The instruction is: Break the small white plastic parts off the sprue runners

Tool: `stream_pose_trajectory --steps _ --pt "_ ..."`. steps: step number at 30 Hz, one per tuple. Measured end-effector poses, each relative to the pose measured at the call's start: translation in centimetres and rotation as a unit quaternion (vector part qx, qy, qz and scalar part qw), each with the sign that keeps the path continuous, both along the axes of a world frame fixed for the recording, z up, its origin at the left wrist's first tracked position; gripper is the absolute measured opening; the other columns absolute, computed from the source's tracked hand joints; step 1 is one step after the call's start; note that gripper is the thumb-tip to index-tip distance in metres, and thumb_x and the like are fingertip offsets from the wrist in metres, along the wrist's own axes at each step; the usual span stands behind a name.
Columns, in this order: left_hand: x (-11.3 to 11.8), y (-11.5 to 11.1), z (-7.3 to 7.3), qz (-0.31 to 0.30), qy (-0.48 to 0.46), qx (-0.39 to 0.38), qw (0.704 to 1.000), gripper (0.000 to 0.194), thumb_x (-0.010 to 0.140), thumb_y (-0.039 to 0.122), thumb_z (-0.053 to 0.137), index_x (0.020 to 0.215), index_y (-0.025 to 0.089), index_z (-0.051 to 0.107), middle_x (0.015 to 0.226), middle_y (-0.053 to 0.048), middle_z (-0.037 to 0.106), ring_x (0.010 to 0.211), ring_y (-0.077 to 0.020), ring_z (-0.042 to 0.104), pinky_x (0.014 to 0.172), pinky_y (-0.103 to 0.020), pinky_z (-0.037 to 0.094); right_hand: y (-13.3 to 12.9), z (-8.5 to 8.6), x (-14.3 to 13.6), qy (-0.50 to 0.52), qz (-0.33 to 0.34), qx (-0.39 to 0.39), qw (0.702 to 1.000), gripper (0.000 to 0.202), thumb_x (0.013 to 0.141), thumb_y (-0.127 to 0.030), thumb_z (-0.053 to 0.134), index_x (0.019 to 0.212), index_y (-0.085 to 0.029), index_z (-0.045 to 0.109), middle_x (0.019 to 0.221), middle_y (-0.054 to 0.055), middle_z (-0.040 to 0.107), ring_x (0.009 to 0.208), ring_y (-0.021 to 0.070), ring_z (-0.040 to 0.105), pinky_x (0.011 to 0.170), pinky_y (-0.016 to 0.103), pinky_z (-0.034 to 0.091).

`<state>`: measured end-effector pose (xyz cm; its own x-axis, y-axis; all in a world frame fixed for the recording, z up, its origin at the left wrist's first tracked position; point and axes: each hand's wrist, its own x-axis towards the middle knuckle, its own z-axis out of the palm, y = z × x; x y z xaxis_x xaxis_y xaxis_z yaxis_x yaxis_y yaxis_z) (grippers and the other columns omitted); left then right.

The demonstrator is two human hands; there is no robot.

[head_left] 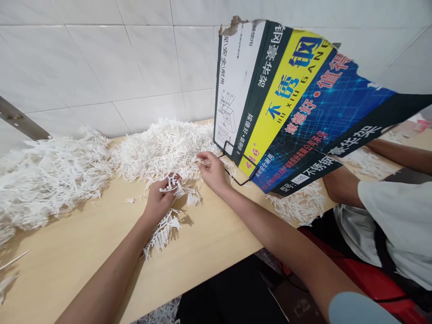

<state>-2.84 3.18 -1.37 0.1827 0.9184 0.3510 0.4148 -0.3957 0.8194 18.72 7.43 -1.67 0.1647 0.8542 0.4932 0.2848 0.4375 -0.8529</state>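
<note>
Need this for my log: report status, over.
Left hand closed on white fringed strips. Right hand open beside the white pile. Printed cardboard stands close on the right.

and there's the torn cardboard panel in blue, yellow, white and dark green (pixel 283 108), tilted above the pale wooden tabletop (pixel 97 238), a bent black wire stand (pixel 243 153) at its lower edge; white marbled wall tiles (pixel 151 58) behind, a person in a white shirt (pixel 398 216) at right
</note>
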Motion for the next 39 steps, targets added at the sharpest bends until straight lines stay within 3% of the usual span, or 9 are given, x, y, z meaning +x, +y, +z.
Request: stream_pose_trajectory --steps 3,8,11,16,21,24,28,34,39 --pt "0.3 0.3 0.3 0.009 -0.018 0.004 1.0 0.012 0.082 0.024 0.053 0.084 0.018 0.064 0.067 0.001 0.056 0.063 -0.0154 0.047 0.06 -0.027 0.036 -1.6 0.9 -0.6 -0.063 0.071 0.041 0.995 0.025 0.096 -0.03 0.058 0.117 -0.022 0.068 0.121 0.009 0.07 0.114 0.0226 0.063 0.082 0.031 0.053" --pt "0.7 0.2 1.0 0.023 0.044 0.007 0.999 0.012 0.083 0.024 0.054 0.074 0.018 0.06 0.057 0.004 0.043 0.056 -0.013 0.039 0.056 -0.026 0.03 -3.5 1.3 -1.8 -0.107 0.18 0.035 0.977 0.023 0.094 -0.042 0.065 0.103 -0.021 0.069 0.096 0.005 0.071 0.091 0.0191 0.065 0.077 0.029 0.05" --pt "0.8 0.1 0.9 0.023 0.053 -0.007 0.998 0.011 0.081 0.025 0.057 0.073 0.018 0.061 0.057 0.004 0.046 0.054 -0.0125 0.039 0.054 -0.026 0.03 -3.7 1.1 -2.3 -0.094 0.194 -0.007 0.977 0.022 0.091 -0.043 0.068 0.093 -0.021 0.068 0.085 0.002 0.069 0.078 0.016 0.062 0.07 0.026 0.047" --pt "1.0 0.1 1.1 0.013 -0.051 -0.027 0.998 0.02 0.09 0.034 0.059 0.078 0.018 0.06 0.063 0.002 0.049 0.061 -0.0133 0.045 0.058 -0.025 0.038 -3.1 1.1 -2.3 0.033 0.215 -0.088 0.972 0.021 0.087 -0.039 0.068 0.089 -0.018 0.067 0.08 0.001 0.067 0.072 0.0147 0.061 0.064 0.025 0.046" --pt "1.2 0.0 1.8 -0.029 -0.042 -0.032 0.998 0.015 0.088 0.026 0.055 0.076 0.019 0.058 0.074 -0.001 0.057 0.067 -0.014 0.05 0.064 -0.026 0.041 -2.6 1.1 -2.0 0.112 0.265 -0.128 0.949 0.023 0.084 -0.04 0.071 0.089 -0.018 0.069 0.078 0.001 0.064 0.068 0.0129 0.057 0.058 0.023 0.044" --pt "1.2 0.0 1.8 -0.036 -0.043 -0.044 0.997 0.011 0.086 0.024 0.055 0.086 0.018 0.064 0.073 0.0 0.058 0.065 -0.014 0.051 0.063 -0.026 0.042 -2.5 1.1 -2.0 0.139 0.279 -0.145 0.939 0.024 0.082 -0.038 0.072 0.091 -0.017 0.072 0.078 0.001 0.065 0.064 0.0115 0.055 0.055 0.022 0.043" --pt "1.3 0.0 1.6 -0.03 -0.064 -0.075 0.995 0.016 0.086 0.029 0.06 0.096 0.018 0.066 0.07 0.002 0.056 0.062 -0.0132 0.049 0.06 -0.025 0.04 -2.4 1.0 -1.9 0.157 0.285 -0.149 0.934 0.029 0.081 -0.035 0.074 0.105 -0.018 0.071 0.072 -0.001 0.065 0.059 0.011 0.055 0.053 0.022 0.044" --pt "1.2 -0.3 1.7 -0.053 -0.021 -0.085 0.995 0.023 0.089 0.037 0.062 0.078 0.017 0.062 0.063 0.002 0.048 0.058 -0.0118 0.041 0.054 -0.025 0.032 -2.2 0.6 -1.9 0.143 0.284 -0.157 0.935 0.018 0.08 -0.029 0.072 0.094 -0.018 0.07 0.072 0.0 0.067 0.058 0.0112 0.057 0.053 0.021 0.048" --pt "1.2 -0.3 1.7 -0.034 0.002 -0.065 0.997 0.032 0.092 0.04 0.062 0.069 0.019 0.055 0.054 0.004 0.04 0.052 -0.0102 0.033 0.049 -0.025 0.027 -2.3 0.5 -1.9 0.102 0.276 -0.131 0.947 0.018 0.085 -0.027 0.068 0.099 -0.018 0.072 0.082 0.002 0.071 0.067 0.0126 0.062 0.06 0.022 0.052"
